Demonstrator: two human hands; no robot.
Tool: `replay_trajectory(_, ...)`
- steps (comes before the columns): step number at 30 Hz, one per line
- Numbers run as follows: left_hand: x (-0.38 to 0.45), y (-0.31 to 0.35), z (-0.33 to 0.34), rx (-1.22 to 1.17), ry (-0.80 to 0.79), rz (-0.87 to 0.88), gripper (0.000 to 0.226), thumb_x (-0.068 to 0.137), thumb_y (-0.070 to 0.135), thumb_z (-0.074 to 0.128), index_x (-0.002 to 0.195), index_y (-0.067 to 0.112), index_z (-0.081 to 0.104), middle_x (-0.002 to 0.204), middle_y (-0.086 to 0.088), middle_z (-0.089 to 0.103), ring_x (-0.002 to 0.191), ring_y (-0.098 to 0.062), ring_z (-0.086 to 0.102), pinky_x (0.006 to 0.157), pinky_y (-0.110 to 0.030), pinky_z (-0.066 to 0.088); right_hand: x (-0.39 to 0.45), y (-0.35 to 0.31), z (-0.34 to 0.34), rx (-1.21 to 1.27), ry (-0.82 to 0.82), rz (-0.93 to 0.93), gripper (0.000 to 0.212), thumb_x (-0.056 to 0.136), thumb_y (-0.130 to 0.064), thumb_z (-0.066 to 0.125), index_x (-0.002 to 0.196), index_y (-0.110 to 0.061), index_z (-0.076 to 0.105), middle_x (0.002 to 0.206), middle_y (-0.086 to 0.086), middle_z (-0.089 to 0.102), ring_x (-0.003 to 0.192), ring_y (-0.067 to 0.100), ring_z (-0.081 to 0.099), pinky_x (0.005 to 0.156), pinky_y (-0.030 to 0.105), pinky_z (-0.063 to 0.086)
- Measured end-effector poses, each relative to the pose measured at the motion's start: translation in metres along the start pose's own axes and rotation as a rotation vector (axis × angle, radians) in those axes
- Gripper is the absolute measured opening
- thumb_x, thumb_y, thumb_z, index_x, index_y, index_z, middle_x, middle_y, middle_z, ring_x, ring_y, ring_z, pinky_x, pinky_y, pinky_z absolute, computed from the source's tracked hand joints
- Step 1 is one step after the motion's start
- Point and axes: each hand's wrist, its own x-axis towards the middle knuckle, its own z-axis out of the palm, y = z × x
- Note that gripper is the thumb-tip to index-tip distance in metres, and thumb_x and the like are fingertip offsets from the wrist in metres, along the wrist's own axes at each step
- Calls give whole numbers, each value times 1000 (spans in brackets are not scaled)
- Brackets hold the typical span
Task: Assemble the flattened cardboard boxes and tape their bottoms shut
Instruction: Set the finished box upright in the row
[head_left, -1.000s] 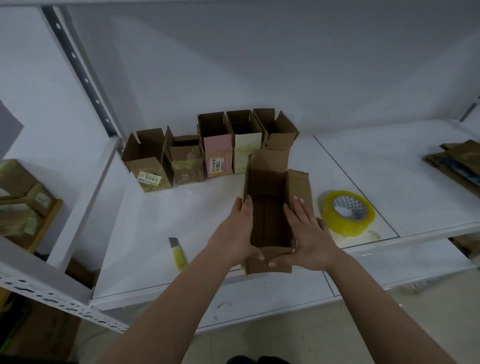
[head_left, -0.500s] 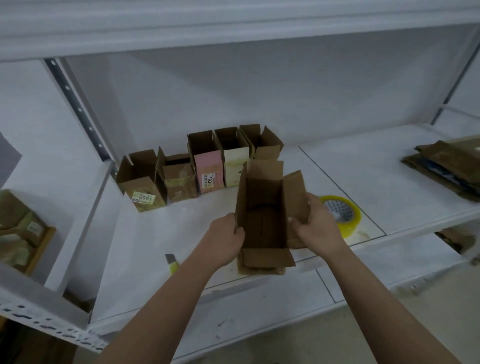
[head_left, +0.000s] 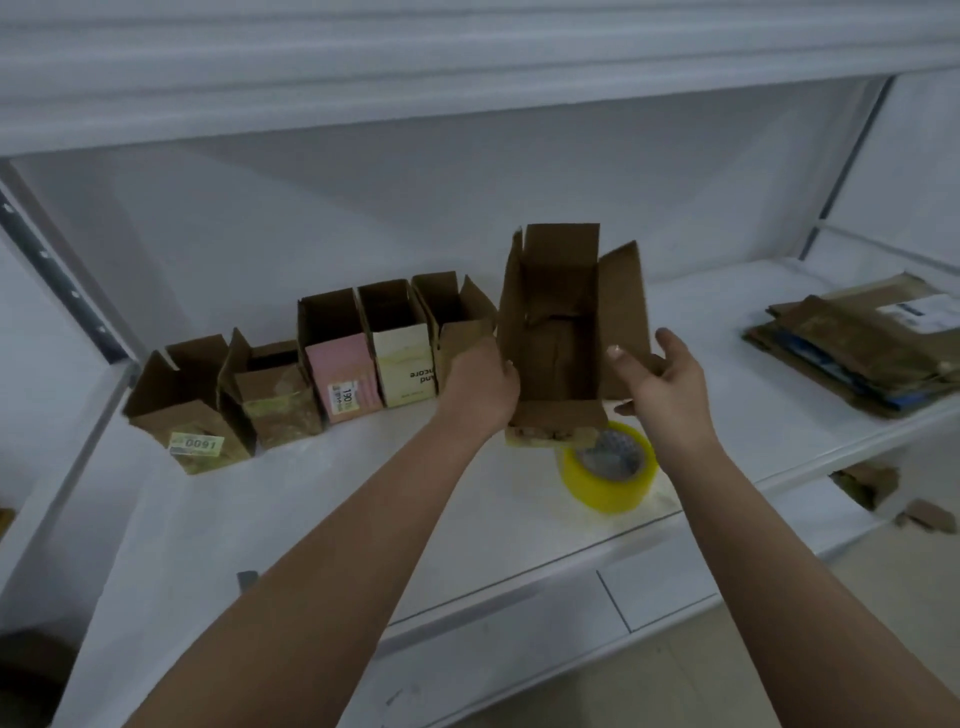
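While the left hand (head_left: 480, 387) and right hand (head_left: 665, 384) grip an open box (head_left: 563, 332) by its sides above the shelf (head_left: 322, 519), it hangs over the tape roll (head_left: 608, 470), just right of five standing boxes (head_left: 311, 374).

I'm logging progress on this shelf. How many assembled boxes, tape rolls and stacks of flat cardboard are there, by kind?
Assembled boxes standing in the row: 5
Assembled box held in both hands: 1
Yellow tape roll: 1
Stack of flattened cardboard: 1
Total: 8
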Motion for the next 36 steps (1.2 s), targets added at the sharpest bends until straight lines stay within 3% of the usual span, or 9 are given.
replay_trajectory(2,20,10,15,-5,33,-16,21,102,14,39,106,-1,53,89,-14,55,81,-26,58,51,-25,33,21,6,-4,-50,4,-30,35,92,-30,66,124,-18,57,105,10,70,91,25,68,80,48,58)
replay_trajectory(5,40,20,34,-2,70,-20,19,102,12,39,109,-2,51,92,-14,55,81,-24,55,53,-25,34,57,18,-9,-195,23,-63,9,90,-23,64,98,-20,61,89,8,70,85,29,68,77,52,57)
replay_trajectory(11,73,22,58,72,114,-30,26,102,12,38,124,2,47,106,-16,62,92,-29,62,67,-31,45,113,24,-6,-475,-102,-196,24,93,-13,60,116,-5,59,101,12,65,99,31,61,74,27,40)
replay_trajectory(18,91,10,84,233,84,-172,37,101,8,41,137,3,35,111,-18,63,93,-29,66,70,-33,56,148,49,-1,-816,-301,-317,46,95,-35,60,125,-4,47,104,20,65,95,39,63,69,39,51)
replay_trajectory(23,94,3,93,415,22,-202,49,100,13,44,146,9,27,114,-14,62,100,-28,64,70,-35,52,158,55,-7,-1250,-411,-520,76,97,-51,47,153,-8,17,109,12,66,99,26,63,64,30,43)
replay_trajectory(27,94,-3,87,598,73,-111,54,97,36,53,142,11,35,144,-8,42,138,-28,31,95,-42,48,164,56,-10,-1294,-427,-580,75,96,-58,43,152,-14,20,112,8,63,102,23,59,65,31,45)
replay_trajectory(30,95,-13,82,734,55,-21,66,95,47,52,147,15,31,157,-11,20,148,-32,6,116,-49,26,168,59,-8,-1147,-623,-500,74,97,-51,47,154,-16,17,144,9,45,129,26,44,92,36,47)
replay_trajectory(33,99,-24,75,786,-23,18,67,94,47,48,150,19,24,161,-12,6,148,-34,-7,117,-57,11,176,60,-9,-1017,-800,-392,72,101,-35,48,156,-17,5,162,5,16,144,24,24,112,37,30)
replay_trajectory(36,105,-28,68,786,-30,-30,67,94,48,47,150,21,22,161,-13,2,148,-36,-9,116,-62,8,183,63,-5,-1013,-719,-399,74,100,-32,51,156,-14,6,155,11,31,135,29,41,106,40,40)
